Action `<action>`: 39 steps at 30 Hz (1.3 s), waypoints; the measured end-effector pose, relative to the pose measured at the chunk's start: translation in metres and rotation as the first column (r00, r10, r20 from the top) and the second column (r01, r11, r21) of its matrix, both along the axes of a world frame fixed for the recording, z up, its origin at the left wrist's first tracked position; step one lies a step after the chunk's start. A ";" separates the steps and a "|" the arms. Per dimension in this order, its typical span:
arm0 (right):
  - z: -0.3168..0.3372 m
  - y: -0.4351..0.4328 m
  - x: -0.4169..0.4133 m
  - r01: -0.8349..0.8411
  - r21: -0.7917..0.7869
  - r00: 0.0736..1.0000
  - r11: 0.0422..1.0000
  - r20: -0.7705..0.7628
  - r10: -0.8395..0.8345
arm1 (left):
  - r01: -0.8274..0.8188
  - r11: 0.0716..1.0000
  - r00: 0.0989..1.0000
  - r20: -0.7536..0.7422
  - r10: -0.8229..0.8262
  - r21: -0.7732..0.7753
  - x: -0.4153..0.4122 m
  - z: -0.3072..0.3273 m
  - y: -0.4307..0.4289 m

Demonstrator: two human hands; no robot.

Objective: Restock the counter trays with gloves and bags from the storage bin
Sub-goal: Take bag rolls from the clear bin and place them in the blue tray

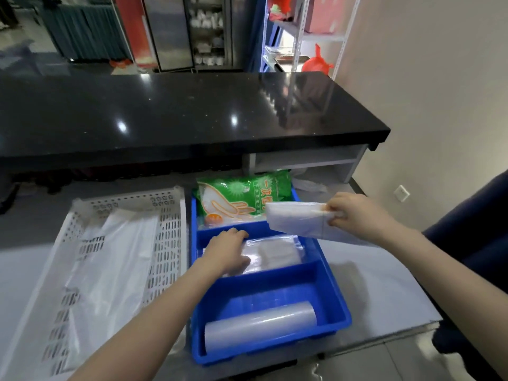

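A blue divided tray [334, 303] sits on the grey counter with three compartments. The far one holds a green pack of disposable gloves [242, 199]. In the middle compartment lies a clear pack of bags [275, 254], and my left hand [226, 250] rests flat on its left part. The near compartment holds a roll of clear bags [261, 325]. My right hand [357, 214] pinches a folded white bundle of bags [297, 220] in the air over the tray's right side.
A white perforated basket [167, 237] with white plastic bags [110, 259] inside stands left of the blue tray. A raised black countertop [178, 114] runs across the back. A dark blue chair [472, 243] is at the right.
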State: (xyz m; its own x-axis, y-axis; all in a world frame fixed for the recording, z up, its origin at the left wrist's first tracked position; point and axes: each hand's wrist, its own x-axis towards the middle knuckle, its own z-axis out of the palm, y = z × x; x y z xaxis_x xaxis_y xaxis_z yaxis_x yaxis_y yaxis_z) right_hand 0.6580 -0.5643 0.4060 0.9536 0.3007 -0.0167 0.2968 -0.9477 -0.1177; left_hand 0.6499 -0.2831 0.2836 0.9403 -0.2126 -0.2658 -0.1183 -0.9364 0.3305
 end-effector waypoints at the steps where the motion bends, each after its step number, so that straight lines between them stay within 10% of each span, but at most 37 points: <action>1: -0.001 0.000 0.000 -0.001 -0.007 1.000 1.000 0.000 0.001 | -0.001 1.000 1.000 0.014 0.001 0.016 0.001 -0.001 -0.001; 16: 0.003 0.016 0.013 -0.009 0.068 1.000 0.998 0.016 0.008 | 0.044 0.990 0.997 -0.059 -0.052 -0.134 -0.011 0.012 -0.006; 39: -0.015 0.085 0.037 -0.239 -0.010 0.970 0.971 -0.056 0.238 | 0.166 0.985 0.964 0.219 -0.151 -0.048 -0.058 0.026 0.002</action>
State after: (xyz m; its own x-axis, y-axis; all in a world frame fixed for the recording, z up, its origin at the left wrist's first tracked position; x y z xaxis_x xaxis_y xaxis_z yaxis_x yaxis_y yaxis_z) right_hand 0.6946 -0.4793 0.3912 0.8516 0.5190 -0.0734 0.5085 -0.8520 -0.1249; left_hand 0.5916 -0.2815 0.3097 0.9266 -0.3736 -0.0426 -0.3380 -0.8771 0.3412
